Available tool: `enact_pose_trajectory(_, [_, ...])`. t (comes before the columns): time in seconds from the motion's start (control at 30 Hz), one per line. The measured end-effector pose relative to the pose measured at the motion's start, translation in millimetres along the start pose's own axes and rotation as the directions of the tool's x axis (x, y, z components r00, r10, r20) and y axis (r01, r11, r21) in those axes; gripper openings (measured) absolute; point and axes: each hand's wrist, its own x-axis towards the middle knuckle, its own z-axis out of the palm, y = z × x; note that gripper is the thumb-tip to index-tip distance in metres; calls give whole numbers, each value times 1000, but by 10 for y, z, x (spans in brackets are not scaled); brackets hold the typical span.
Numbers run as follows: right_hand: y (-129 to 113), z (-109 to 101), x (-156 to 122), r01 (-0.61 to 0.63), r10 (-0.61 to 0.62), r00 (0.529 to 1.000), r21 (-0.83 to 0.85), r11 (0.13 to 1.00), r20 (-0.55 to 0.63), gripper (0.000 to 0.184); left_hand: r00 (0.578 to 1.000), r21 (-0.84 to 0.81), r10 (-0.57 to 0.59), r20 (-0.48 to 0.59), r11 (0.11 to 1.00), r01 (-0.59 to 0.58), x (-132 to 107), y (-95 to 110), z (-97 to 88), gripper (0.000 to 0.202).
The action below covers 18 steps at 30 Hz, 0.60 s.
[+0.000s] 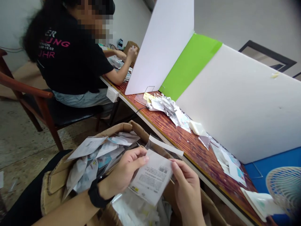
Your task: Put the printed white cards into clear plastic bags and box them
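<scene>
Between my two hands is a clear plastic packet (154,175) with a printed white card inside and a white strip along its open-looking flap. My left hand (128,169), with a black band at the wrist, pinches the packet's left edge between thumb and fingers. On the other side, my right hand (187,185) grips the right edge the same way. Below lies a cardboard box (53,179) that holds many similar packets (101,153). More whitish plastic packets (134,207) show directly under my hands.
A wooden table (162,125) runs diagonally, with a pile of packets (169,108) along white and green dividers (192,66). A fan (285,188) stands at the right. Another person (70,59) sits at the upper left beside a wooden chair (28,84).
</scene>
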Motion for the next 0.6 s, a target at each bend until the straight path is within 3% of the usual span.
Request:
enact_pose_trajectory(0.17, [-1,47,8,-93,93,996,34,995,13,15,990,-90,-83,-111,993,73,70,30,28,21])
enact_pose_trajectory(0.43, [-48,99,42,-183,187,982,121,976,-18,16,989,-31,-39,-143,999,35,94,-4,-18,24])
enact_pose_trajectory(0.6, [-10,98,37,-175,174,984,-36,984,-38,20,962,72,9,-274,997,12,116,-38,-32,22])
